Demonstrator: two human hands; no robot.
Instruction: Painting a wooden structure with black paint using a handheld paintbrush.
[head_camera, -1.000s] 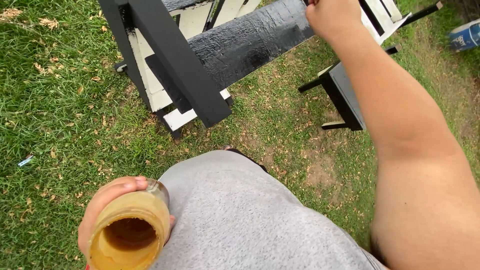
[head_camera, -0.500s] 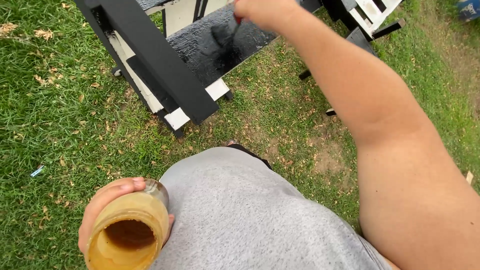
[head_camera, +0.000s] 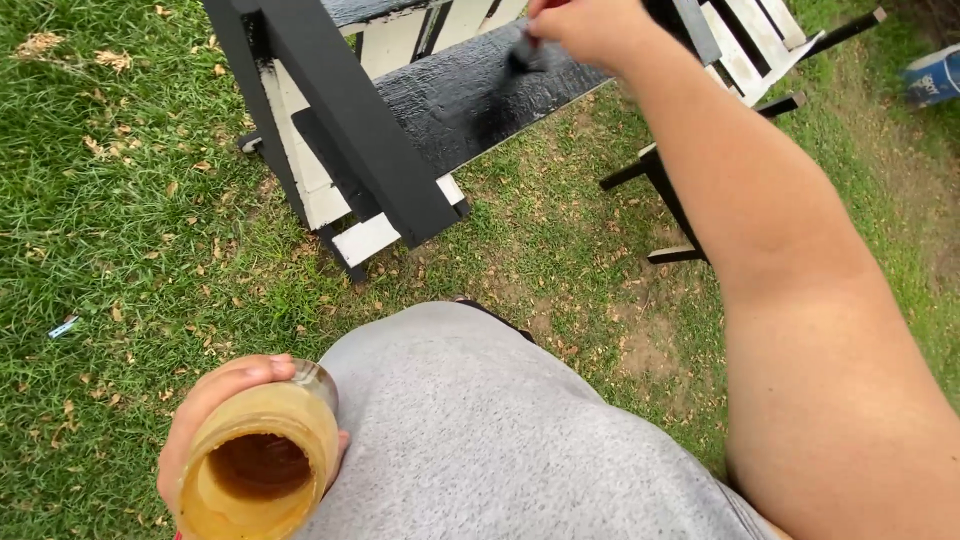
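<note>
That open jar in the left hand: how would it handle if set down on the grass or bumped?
The jar looks like clear glass, so probably rigid and breakable. It has no lid and holds dark liquid, so tilting would likely spill. The grass is uneven, so it may tip if set down. Its smeared rim could be slippery; the left hand wraps it fully.

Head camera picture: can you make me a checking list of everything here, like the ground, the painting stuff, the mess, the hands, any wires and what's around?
Surface: grass with dry leaf bits and bare dirt patches.
Job's things: black-painted plank on a black and white wooden frame; brush on the plank; open jar, yellowish smears inside.
Clutter: small pale scrap on the grass.
Hands: left hand wraps the jar; right hand grips the brush.
Cables: nothing seen.
Surroundings: blue container at the far right; grey shirt below.
</note>
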